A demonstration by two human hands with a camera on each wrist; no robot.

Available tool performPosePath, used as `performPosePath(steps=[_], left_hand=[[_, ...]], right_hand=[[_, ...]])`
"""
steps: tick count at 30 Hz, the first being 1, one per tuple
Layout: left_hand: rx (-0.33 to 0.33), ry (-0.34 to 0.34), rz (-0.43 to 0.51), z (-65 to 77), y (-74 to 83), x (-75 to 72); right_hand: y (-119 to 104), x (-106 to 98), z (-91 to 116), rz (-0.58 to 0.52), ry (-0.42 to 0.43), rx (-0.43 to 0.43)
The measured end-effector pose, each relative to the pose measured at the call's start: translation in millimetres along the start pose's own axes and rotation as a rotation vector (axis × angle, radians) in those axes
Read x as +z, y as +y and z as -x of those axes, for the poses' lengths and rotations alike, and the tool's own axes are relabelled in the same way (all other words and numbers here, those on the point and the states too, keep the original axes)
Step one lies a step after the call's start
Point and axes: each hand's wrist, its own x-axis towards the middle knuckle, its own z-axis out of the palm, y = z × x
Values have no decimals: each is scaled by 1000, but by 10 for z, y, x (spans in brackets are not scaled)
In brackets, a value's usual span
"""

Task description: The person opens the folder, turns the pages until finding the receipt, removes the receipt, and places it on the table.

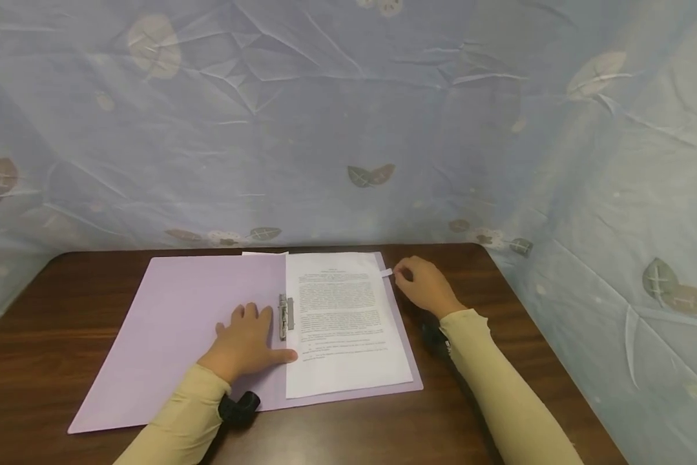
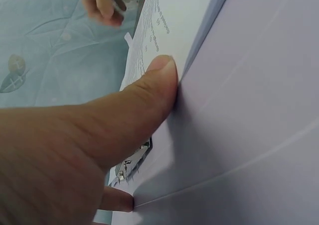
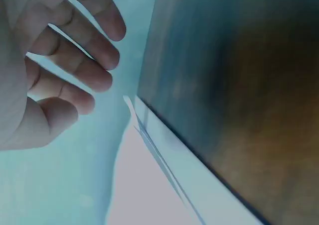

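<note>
A lilac folder [image 1: 191,310] lies opened out on the table. On its right half sits a stack of printed paper [image 1: 348,361] beside the metal clip [image 1: 283,316] at the fold. A small white tab [image 1: 387,272] sticks out from the right edge of the paper near the top. My left hand [image 1: 243,345] rests spread on the folder, its thumb on the left edge of the paper. Just past the tab is my right hand [image 1: 424,284]. In the right wrist view its loosely bent fingers [image 3: 75,60] hold nothing and are apart from the tab [image 3: 129,108].
The dark wooden table [image 1: 28,323] carries the folder. A pale blue patterned cloth [image 1: 301,161] hangs behind it and along the right side. A white sheet edge [image 1: 261,253] shows past the folder's top. Black bands [image 1: 240,408] sit at the wrists.
</note>
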Motion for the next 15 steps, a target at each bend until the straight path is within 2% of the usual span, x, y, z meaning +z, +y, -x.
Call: performPosePath(steps=[7, 15], left_hand=[[-10, -1, -13, -7, -13, 36], [-14, 10, -18, -22, 0, 18]], right_hand=[[-177, 187, -409, 139, -128, -7], [-192, 323, -660, 170, -262, 36]])
